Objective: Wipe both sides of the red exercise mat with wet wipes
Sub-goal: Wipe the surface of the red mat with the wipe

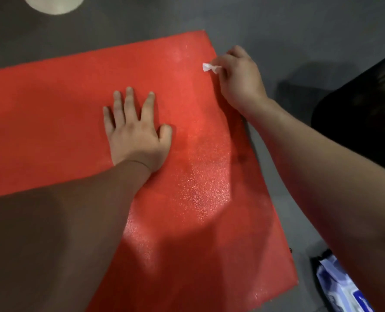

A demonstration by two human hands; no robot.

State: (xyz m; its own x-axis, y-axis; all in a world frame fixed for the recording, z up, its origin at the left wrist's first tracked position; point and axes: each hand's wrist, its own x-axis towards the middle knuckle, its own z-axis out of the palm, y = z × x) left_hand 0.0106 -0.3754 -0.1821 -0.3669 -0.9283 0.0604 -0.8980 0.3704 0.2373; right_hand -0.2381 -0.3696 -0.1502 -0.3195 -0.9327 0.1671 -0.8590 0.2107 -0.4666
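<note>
Pinching wipe [210, 68], right hand [239, 79]; forearm [322, 167] half-covers wipes pack [335, 287] near mat [52, 131].

Scene was dim overall. 1 brighter patch fell on the red mat [198, 188], lower centre, and raised speckled glare off its textured surface. A fainter sheen showed near the mat's far corner. A broad, soft-edged, curved shadow cut the patch's near side. The forearms [52, 221] were dark and underexposed. A thin shadow lay just beside the left hand [135, 134]. The grey floor [277, 30] looked flat and murky. The wipe [210, 68] pinched in the right hand [239, 77] was blown-out white, with no texture. Focus was soft throughout, with compression smear. Wide-angle bending curved the mat's edges. The pack [340, 287] at lower right was blurred, its print illegible.
</note>
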